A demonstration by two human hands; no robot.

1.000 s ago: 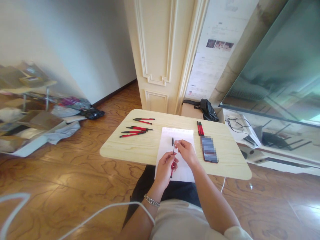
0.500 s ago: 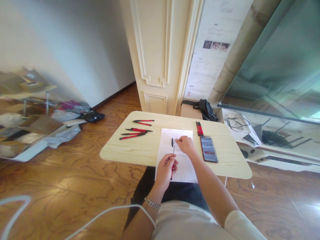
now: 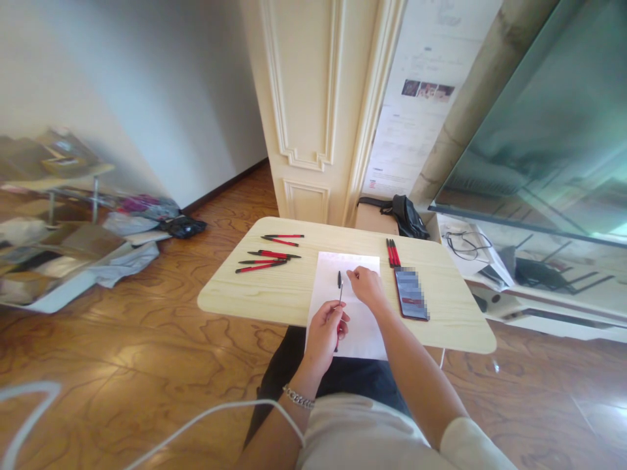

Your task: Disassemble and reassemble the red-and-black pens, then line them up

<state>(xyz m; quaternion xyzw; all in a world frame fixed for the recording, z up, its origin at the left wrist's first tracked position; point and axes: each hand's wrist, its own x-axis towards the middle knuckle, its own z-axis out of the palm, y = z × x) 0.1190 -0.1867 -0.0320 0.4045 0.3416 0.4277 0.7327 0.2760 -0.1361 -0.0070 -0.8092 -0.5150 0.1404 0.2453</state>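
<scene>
My left hand (image 3: 327,331) is closed round a disassembled red pen (image 3: 337,341), its thin refill (image 3: 341,295) sticking up past the fingers toward the far side of the table. Just right of the refill's tip is my right hand (image 3: 365,284), thumb and fingertips pinched together; whatever they hold, if anything, is too small to make out. A short black pen part (image 3: 339,279) lies on the white paper (image 3: 321,277), close to the refill tip. Both hands are above this sheet.
Several red-and-black pens (image 3: 267,262) lie on the left of the wooden table (image 3: 235,297). More pens (image 3: 393,252) are lined up at the right, above a phone (image 3: 411,297). A white cable (image 3: 210,412) crosses at the lower left. A black bag (image 3: 410,217) sits behind the table.
My right hand's fingertips have drawn slightly away from the refill's tip. My left hand keeps its grip on the pen. The whole view has shifted a little.
</scene>
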